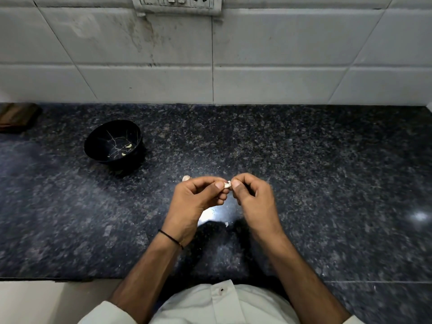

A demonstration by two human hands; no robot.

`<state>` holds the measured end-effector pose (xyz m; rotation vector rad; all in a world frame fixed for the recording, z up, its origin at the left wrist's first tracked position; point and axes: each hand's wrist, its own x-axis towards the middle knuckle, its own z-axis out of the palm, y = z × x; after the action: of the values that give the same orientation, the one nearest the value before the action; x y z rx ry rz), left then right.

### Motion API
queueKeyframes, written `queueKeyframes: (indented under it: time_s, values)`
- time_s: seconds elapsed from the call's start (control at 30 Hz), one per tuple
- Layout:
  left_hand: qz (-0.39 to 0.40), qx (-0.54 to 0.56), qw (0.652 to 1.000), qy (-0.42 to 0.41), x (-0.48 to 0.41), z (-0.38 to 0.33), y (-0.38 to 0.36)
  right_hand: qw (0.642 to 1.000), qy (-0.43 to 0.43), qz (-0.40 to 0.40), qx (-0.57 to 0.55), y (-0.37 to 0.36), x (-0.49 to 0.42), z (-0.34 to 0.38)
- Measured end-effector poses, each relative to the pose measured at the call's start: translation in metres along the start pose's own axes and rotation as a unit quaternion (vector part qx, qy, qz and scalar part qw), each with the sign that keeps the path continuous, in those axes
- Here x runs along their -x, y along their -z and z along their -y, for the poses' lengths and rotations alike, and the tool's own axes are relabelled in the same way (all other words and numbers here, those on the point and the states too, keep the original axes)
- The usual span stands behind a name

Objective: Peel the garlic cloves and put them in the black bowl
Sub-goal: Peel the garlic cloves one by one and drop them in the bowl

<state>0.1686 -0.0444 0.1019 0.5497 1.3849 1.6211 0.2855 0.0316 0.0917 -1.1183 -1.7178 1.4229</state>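
While left hand [197, 197] & right hand [253, 197], both curled, pinch one garlic clove [227, 184] btwn them, black bowl [102, 136] sits up-left, well apart, nearer the left hand.

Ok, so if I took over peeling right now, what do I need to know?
Left hand and right hand both pinch one garlic clove above the counter, mid-peel.
Black bowl sits to the left, a few peeled cloves inside.
Another clove lies just behind the left hand; a scrap of skin lies nearer you.
Left to do: finish this clove, drop it in the bowl, then check the other.
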Motion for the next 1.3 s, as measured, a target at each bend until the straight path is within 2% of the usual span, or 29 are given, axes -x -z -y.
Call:
queueKeyframes:
  time_s: [0.23,0.37,0.4,0.47,0.57,0.67,0.77,0.87,0.97,1.03,1.1,1.17,1.3]
  values:
    - [0.022,-0.011,1.0,0.013,-0.001,0.004,0.004,0.978,-0.117,0.047,-0.164,-0.002,0.001,0.004]
    - [0.022,0.006,0.999,0.043,0.0,0.003,0.005,0.969,-0.148,0.053,-0.188,-0.004,0.003,0.001]
    - [0.019,0.013,0.998,0.055,0.0,0.003,0.005,0.978,-0.13,0.045,-0.155,-0.005,0.004,0.0]
    - [0.012,0.02,0.997,0.078,0.0,0.002,0.004,0.999,-0.042,0.018,-0.007,-0.005,0.006,-0.001]
    - [0.008,0.015,0.995,0.103,0.0,0.0,0.003,0.974,0.126,-0.034,0.187,-0.006,0.011,-0.002]
    - [0.015,0.004,0.993,0.118,-0.002,-0.003,0.006,0.942,0.21,-0.044,0.257,-0.006,0.011,-0.003]
    - [0.025,0.004,0.993,0.115,-0.002,-0.004,0.009,0.929,0.244,-0.045,0.275,-0.005,0.01,-0.003]
    - [0.025,0.004,0.997,0.077,0.0,-0.003,0.012,0.964,0.181,-0.016,0.194,-0.004,0.009,-0.002]
    - [0.025,-0.016,0.999,0.032,0.0,-0.001,0.014,0.999,0.023,0.042,-0.009,-0.008,0.008,0.001]
    - [0.026,-0.045,0.999,0.002,0.0,-0.001,0.014,0.971,-0.111,0.067,-0.203,-0.011,0.006,0.003]
    - [0.028,-0.076,0.996,-0.022,0.001,0.0,0.012,0.925,-0.214,0.083,-0.302,-0.012,0.005,0.004]
    - [0.031,-0.094,0.995,-0.034,0.003,0.001,0.01,0.924,-0.236,0.093,-0.285,-0.012,0.005,0.004]
    - [0.015,-0.105,0.994,-0.027,0.004,0.002,0.008,0.977,-0.15,0.056,-0.139,-0.012,0.01,0.002]
